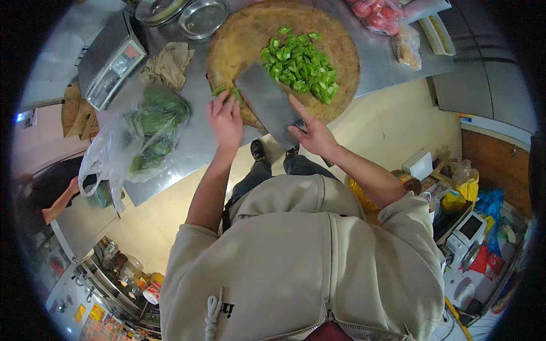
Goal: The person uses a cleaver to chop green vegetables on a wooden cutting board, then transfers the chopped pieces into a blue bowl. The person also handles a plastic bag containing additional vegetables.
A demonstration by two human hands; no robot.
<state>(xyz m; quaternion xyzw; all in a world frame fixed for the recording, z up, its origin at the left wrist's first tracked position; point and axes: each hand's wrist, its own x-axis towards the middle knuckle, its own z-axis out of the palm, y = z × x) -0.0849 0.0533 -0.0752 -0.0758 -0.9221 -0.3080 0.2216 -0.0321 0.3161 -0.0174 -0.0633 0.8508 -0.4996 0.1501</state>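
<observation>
My right hand [315, 133] grips a cleaver [271, 102], its broad blade lying over the near part of a round wooden chopping block [239, 42]. To the left of the blade, the fingertips of my left hand [226, 117] touch a few green vegetable pieces [218, 90] near the block's left edge. A pile of chopped green vegetable [303, 66] covers the block's right half. Left of my left hand, leafy greens in a clear plastic bag [158, 123] rest on the metal table [196, 140].
A crumpled cloth [168, 66] and a digital scale [117, 64] stand at the left, metal bowls [202, 19] behind. Bagged red produce [379, 17], a smaller bag [407, 47] and a long tray [437, 34] are at the right. Another person's arm [62, 202] shows at far left.
</observation>
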